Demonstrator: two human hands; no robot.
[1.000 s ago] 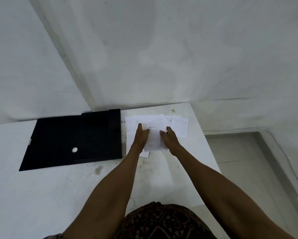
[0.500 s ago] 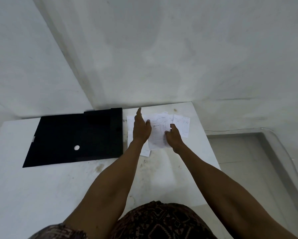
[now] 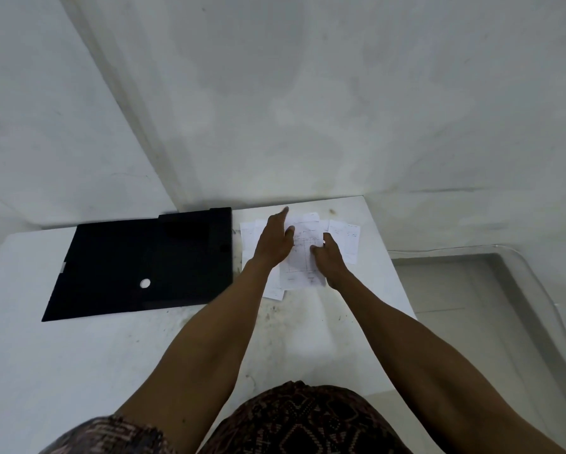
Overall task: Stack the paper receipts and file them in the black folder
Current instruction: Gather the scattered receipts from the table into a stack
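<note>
Several white paper receipts (image 3: 303, 257) lie overlapping at the far right of the white table (image 3: 78, 355). My left hand (image 3: 273, 244) lies flat on their left part with the fingers stretched toward the wall. My right hand (image 3: 329, 260) pinches the right edge of the top receipt. Another receipt (image 3: 347, 239) lies apart to the right of my right hand. The black folder (image 3: 144, 263) lies shut and flat to the left of the receipts, a round hole in its cover.
The table stands in a corner of pale walls (image 3: 308, 109). Its right edge (image 3: 396, 280) drops to a grey floor (image 3: 471, 306). Patterned cloth (image 3: 301, 421) shows at the bottom of the view.
My left hand has slid farther over the receipts toward the wall, its fingers now stretched out. The right hand shifted slightly right on the top receipt's edge.
</note>
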